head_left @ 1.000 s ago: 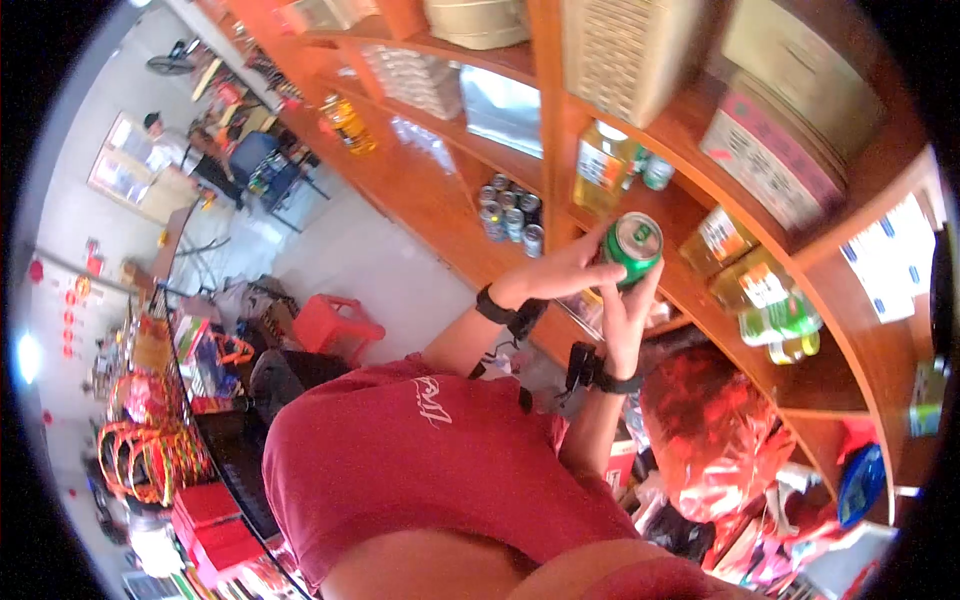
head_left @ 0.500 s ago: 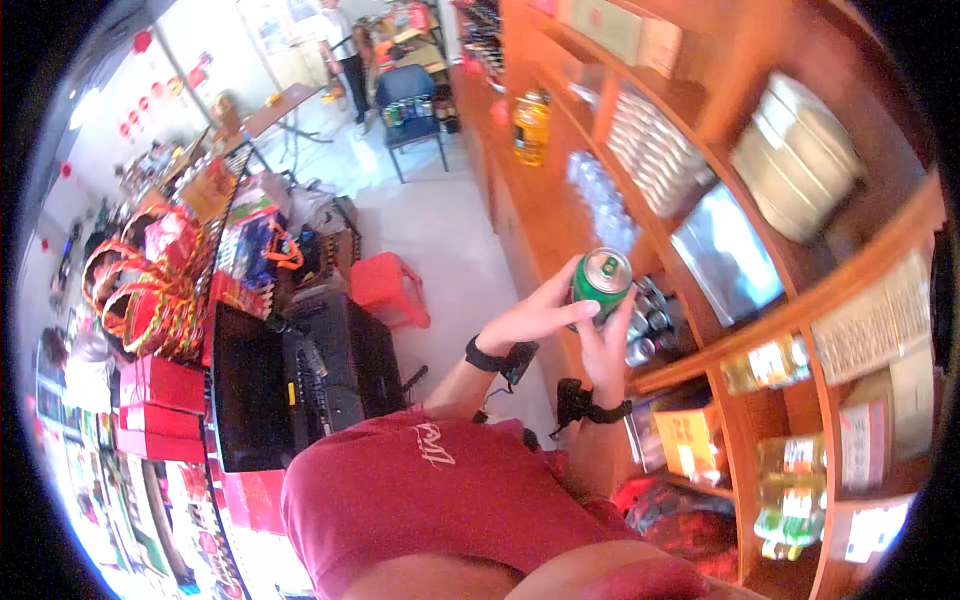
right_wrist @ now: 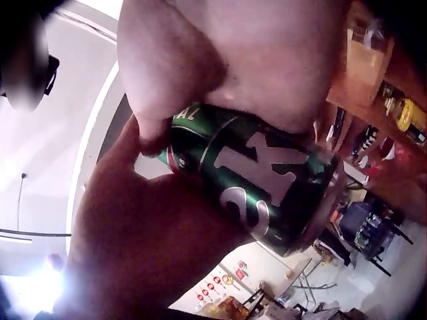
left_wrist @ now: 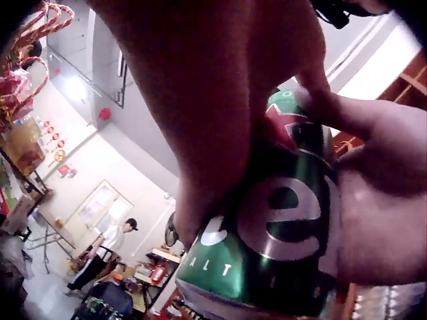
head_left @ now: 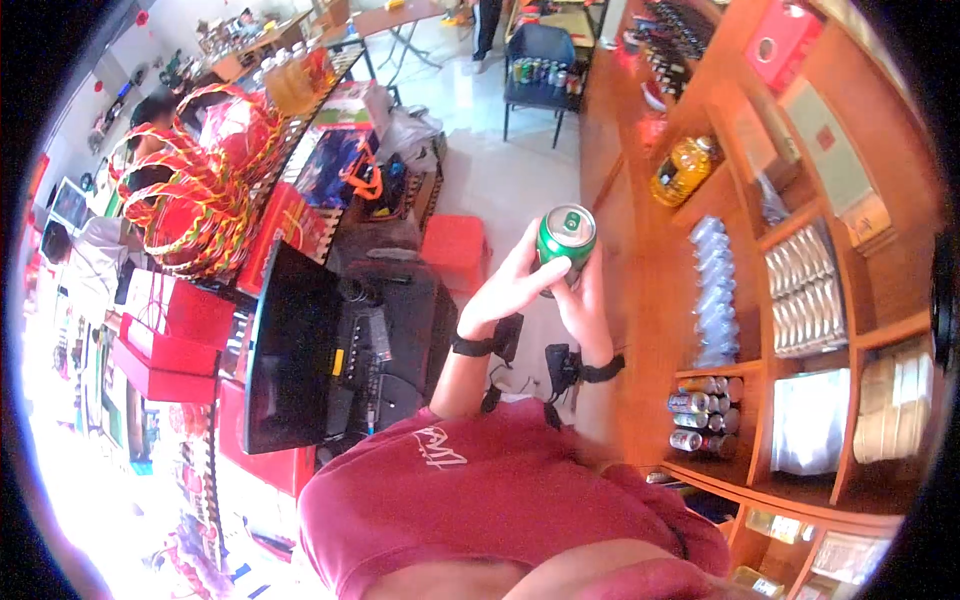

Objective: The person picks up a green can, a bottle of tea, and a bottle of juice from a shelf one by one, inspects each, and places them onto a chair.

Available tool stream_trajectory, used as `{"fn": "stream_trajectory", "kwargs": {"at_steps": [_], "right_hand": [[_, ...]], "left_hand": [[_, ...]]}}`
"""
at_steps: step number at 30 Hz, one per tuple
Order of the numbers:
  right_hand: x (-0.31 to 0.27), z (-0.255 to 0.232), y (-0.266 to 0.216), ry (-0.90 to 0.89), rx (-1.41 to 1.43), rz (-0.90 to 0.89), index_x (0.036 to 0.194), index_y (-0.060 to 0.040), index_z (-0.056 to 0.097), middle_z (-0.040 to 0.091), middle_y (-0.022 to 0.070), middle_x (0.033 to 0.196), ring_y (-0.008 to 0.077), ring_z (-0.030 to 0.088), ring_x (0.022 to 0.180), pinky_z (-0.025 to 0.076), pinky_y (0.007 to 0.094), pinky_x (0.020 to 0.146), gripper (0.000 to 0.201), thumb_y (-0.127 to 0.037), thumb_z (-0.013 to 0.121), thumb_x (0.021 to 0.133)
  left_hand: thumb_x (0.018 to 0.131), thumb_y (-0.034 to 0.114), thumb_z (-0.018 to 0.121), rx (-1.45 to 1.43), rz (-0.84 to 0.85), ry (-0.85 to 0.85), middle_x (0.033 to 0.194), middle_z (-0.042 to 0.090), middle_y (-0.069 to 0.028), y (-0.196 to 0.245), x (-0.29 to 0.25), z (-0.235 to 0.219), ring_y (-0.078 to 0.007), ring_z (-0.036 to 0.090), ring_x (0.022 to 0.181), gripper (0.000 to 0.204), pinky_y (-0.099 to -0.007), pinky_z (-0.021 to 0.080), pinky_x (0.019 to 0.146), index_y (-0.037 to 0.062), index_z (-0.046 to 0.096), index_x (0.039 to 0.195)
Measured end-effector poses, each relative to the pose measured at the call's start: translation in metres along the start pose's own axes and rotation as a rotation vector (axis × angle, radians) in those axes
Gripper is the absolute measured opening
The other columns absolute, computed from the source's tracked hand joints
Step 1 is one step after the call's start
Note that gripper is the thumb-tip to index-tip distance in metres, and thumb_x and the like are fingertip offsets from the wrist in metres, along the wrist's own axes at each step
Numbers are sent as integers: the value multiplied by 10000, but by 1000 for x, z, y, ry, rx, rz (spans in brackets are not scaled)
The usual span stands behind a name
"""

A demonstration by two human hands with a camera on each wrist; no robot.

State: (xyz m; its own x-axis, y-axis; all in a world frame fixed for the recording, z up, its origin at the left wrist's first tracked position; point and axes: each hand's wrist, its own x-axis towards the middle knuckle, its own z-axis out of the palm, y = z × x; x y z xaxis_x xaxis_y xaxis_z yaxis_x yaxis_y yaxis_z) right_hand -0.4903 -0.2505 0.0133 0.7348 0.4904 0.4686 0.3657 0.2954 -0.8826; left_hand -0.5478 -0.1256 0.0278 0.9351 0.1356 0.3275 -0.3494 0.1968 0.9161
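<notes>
A green drink can [head_left: 567, 228] with a silver top and green pull tab is held between both hands in front of the chest. My left hand [head_left: 508, 282] grips its left side, the thumb lying across the near side. On the other side my right hand [head_left: 586, 305] wraps the can, its thumb at the base. Large pale letters and a red star show on the can [left_wrist: 283, 213] in the left wrist view. From the right wrist view, the can [right_wrist: 260, 180] is clasped by both palms, which hide part of its label.
An orange-brown wooden shelf unit [head_left: 645, 330] runs along the right, with stacked cans [head_left: 704, 405] and a yellow bottle [head_left: 686, 170]. On the left stand a black monitor [head_left: 290, 350] and woven baskets [head_left: 195, 200]. A red stool [head_left: 453, 250] and a chair [head_left: 540, 85] bearing cans stand ahead.
The head view has swung away from the near shelves toward the aisle, so the shelves now sit farther right. The can stays in both hands throughout.
</notes>
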Motion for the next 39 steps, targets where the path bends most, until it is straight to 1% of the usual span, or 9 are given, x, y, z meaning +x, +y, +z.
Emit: {"fn": "stream_trajectory", "kwargs": {"at_steps": [7, 14, 21, 26, 28, 30, 32, 35, 39], "right_hand": [[54, 33, 60, -187, 99, 141, 1407, -35, 369, 530, 113, 1312, 211, 510, 1228, 400, 358, 1060, 608, -98, 707, 905], [129, 30, 111, -233, 192, 125, 1436, -19, 321, 517, 130, 1331, 212, 486, 1263, 383, 360, 1080, 652, -133, 701, 919], [258, -18, 163, -233, 126, 60, 1423, -14, 340, 538, 145, 1312, 233, 517, 1237, 399, 370, 1063, 633, -135, 696, 914], [350, -70, 205, -186, 149, 28, 1410, -8, 362, 544, 147, 1295, 240, 533, 1216, 417, 370, 1039, 605, -149, 689, 920], [381, -94, 223, -154, 141, -1, 1365, -21, 415, 556, 140, 1243, 234, 559, 1151, 468, 374, 971, 556, -185, 709, 922], [410, -107, 231, -145, 212, 14, 1347, -40, 421, 563, 103, 1225, 193, 560, 1126, 499, 340, 925, 531, -186, 708, 924], [437, -114, 235, -181, 291, 42, 1350, -39, 405, 556, 101, 1240, 184, 558, 1122, 492, 338, 932, 531, -165, 700, 927], [471, -123, 257, -207, 219, -33, 1349, -40, 392, 555, 99, 1245, 185, 566, 1112, 485, 333, 938, 524, -143, 693, 932], [511, -129, 277, -187, 331, 52, 1344, -25, 387, 553, 104, 1246, 186, 564, 1135, 480, 333, 942, 496, -115, 670, 947]], "left_hand": [[971, 197, 644, 21, -137, 194, 1355, 499, -97, 4, 19, -60, -172, 446, 1263, 590, -342, 357, 1089, 14, 351, 1449], [960, 193, 648, 17, -159, 249, 1345, 511, -105, -22, 87, -99, -183, 451, 1269, 591, -352, 361, 1090, 18, 356, 1444], [976, 233, 638, 100, -56, 298, 1352, 501, -102, -67, 223, -123, -188, 454, 1259, 607, -356, 362, 1088, 26, 337, 1462], [976, 218, 644, 81, -31, 209, 1352, 499, -104, -82, 342, -124, -186, 460, 1253, 623, -360, 364, 1090, 29, 318, 1472], [979, 219, 644, 78, -8, 191, 1358, 493, -104, -93, 379, -122, -180, 465, 1237, 627, -354, 380, 1075, 25, 309, 1473], [979, 234, 648, 271, 115, 158, 1350, 494, -102, -113, 414, -132, -172, 461, 1228, 630, -348, 398, 1057, 20, 313, 1467], [978, 286, 647, 253, 33, 171, 1399, 447, -101, -112, 438, -133, -182, 374, 1328, 684, -346, 285, 1144, 18, 289, 1495], [979, 303, 648, 155, -38, 152, 1382, 453, -92, -104, 468, -140, -168, 389, 1305, 704, -332, 302, 1130, 18, 267, 1498], [985, 296, 642, 184, -6, 142, 1366, 465, -70, -120, 516, -160, -153, 411, 1265, 689, -322, 351, 1085, 24, 269, 1495]]}}
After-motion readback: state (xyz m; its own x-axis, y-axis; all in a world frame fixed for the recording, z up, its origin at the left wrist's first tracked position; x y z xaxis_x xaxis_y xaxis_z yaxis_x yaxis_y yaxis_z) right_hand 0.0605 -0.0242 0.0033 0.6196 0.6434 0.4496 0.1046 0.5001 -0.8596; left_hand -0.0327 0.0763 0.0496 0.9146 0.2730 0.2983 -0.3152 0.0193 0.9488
